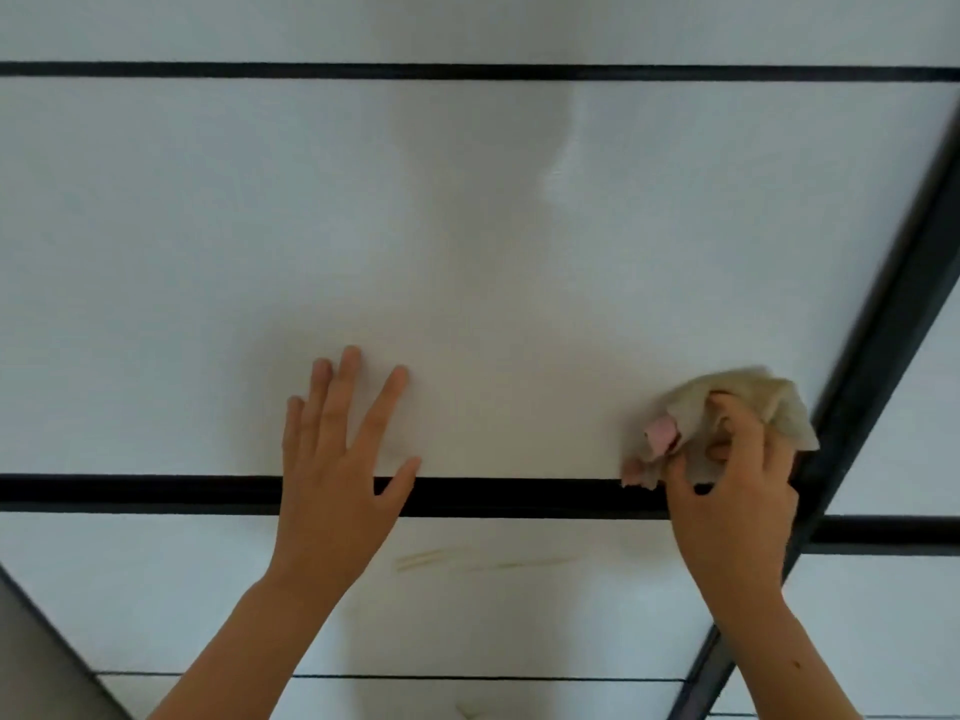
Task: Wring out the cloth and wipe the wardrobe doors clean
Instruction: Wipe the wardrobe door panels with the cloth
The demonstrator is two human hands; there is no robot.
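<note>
The right hand (737, 491) bunches the soft, limp beige cloth (748, 402) against the white wardrobe door (467, 252) beside its dark frame (878, 324), best held wadded in curled fingers, while the left hand (337, 459) presses flat, fingers spread.

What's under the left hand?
The left hand lies flat on the white wardrobe door, palm across the black strip. The surface directly beneath it is hidden.
</note>
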